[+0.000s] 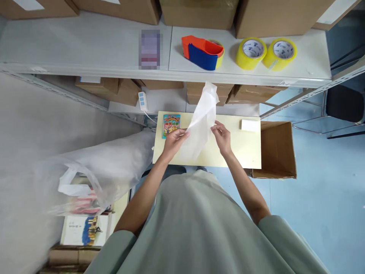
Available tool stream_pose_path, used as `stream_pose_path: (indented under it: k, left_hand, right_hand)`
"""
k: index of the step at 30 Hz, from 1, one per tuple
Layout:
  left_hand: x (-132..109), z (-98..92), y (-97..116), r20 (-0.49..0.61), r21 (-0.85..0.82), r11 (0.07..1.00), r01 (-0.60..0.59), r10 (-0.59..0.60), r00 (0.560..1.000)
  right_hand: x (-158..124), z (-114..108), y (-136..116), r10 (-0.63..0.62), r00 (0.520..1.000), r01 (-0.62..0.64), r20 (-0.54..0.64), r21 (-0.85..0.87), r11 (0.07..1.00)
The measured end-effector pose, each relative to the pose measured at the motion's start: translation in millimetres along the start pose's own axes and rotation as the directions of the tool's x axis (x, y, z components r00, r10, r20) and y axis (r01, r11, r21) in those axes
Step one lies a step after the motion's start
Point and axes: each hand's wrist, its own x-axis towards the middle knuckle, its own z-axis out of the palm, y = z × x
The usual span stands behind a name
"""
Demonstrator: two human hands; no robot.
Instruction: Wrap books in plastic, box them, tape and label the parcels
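Note:
A thin, translucent white packing sheet [203,118] hangs over a pale yellow table [234,148]; whether it is a single sheet or a flat bag, I cannot tell. On its left edge, my left hand [176,142] pinches it between thumb and fingers. My right hand [222,137] grips the opposite edge with bent fingers. Just behind my left hand lies a colourful booklet [171,125], partly covered by the fingers. A small white block-shaped object [250,125] rests near the table's right end.
Above the table runs a grey shelf [99,45] with a red and blue tape dispenser [202,53] and yellow tape rolls [251,53]. An open cardboard box [278,150] stands right of the table. At left are a large plastic bag [114,160], a power strip [143,101] and books [85,230].

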Motion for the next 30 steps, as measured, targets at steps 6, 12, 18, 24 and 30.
stream_pose_path:
  k: [6, 12, 18, 24, 30]
  left_hand:
    - [33.3, -16.1, -16.7, -0.085, 0.076, 0.995, 0.059, -0.052, 0.995]
    - [44.0, -12.3, -37.7, -0.064, 0.114, 0.986, 0.122, -0.115, 0.991]
    - [38.7, 6.5, -48.2, -0.049, 0.072, 0.967, 0.243, -0.24, 0.97]
    - [24.6, 28.6, -48.4, -0.028, -0.067, 0.94, 0.335, -0.338, 0.941]
    - [10.4, 61.6, -42.5, 0.078, -0.196, 0.917, 0.347, -0.338, 0.938]
  right_hand:
    - [10.5, -44.8, 24.1, 0.066, 0.993, -0.066, -0.097, 0.008, 0.998]
    - [-0.2, -59.8, 45.4, 0.169, 0.982, -0.171, -0.087, -0.007, 0.985]
    - [2.8, -66.4, 57.9, 0.241, 0.954, -0.265, -0.18, -0.119, 0.957]
    - [-15.9, -43.5, 21.0, 0.079, 0.997, -0.076, -0.001, -0.292, 0.953]
    - [-50.1, 15.7, -18.5, 0.191, 0.923, 0.051, 0.333, -0.599, 0.799]
